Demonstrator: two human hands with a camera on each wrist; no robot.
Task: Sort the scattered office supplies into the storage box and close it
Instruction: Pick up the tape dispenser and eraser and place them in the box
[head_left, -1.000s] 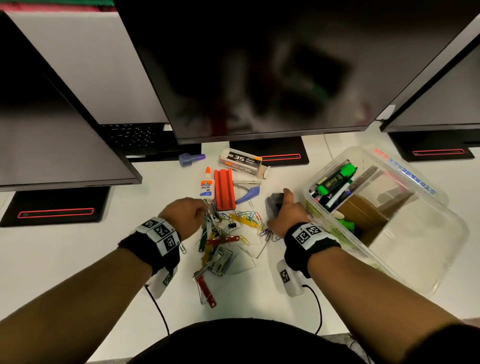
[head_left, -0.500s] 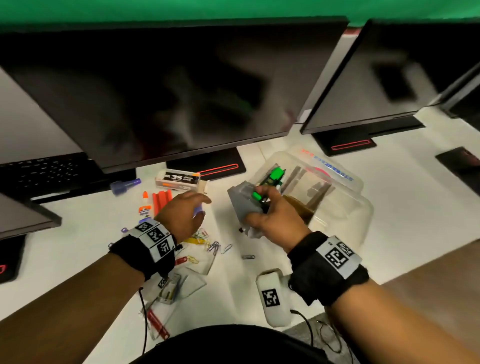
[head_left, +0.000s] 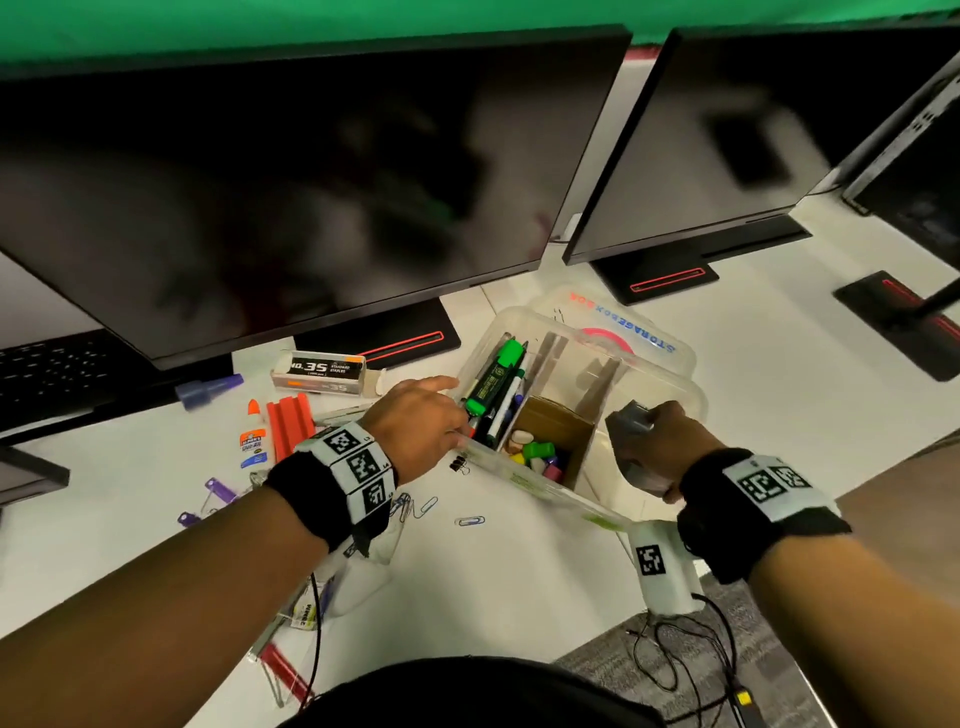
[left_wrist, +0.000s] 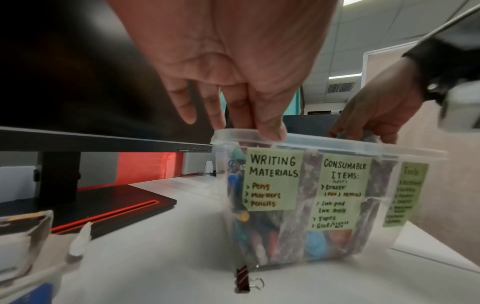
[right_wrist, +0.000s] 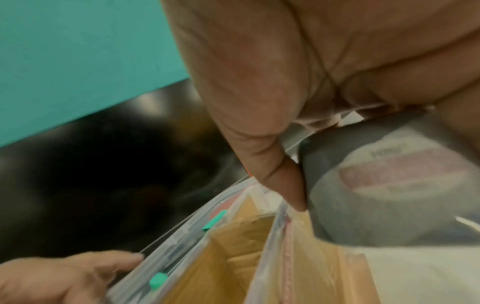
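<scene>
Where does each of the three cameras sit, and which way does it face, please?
Head: on the head, looking down at the desk; both forearms show.
Left wrist: low by the storage box, facing its labels; left hand on the rim.
Right wrist: above the box, looking in; right hand holds a grey item.
All share the box.
</scene>
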